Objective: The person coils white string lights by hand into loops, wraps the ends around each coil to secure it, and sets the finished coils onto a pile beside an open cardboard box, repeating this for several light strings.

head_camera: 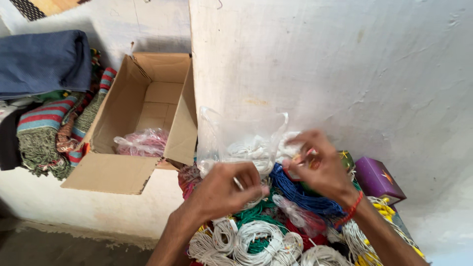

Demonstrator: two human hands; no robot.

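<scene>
My left hand [224, 189] pinches the lower edge of a clear plastic bag [236, 135] that holds coils of white cord. My right hand [320, 170], with a red thread around its wrist, grips the bag's right side; its fingers are blurred. Both hands hover over a heap of coiled cords: white coils [256, 241], a blue bundle [300, 194], green coils [256, 213] and a red one [305, 236]. The bag stands upright against a white wall.
An open cardboard box [123, 167] lies on its side to the left with a pink-filled plastic bag [143, 143] inside. Folded striped cloths and a blue fabric [42, 61] are stacked at far left. A purple box [377, 177] sits at right.
</scene>
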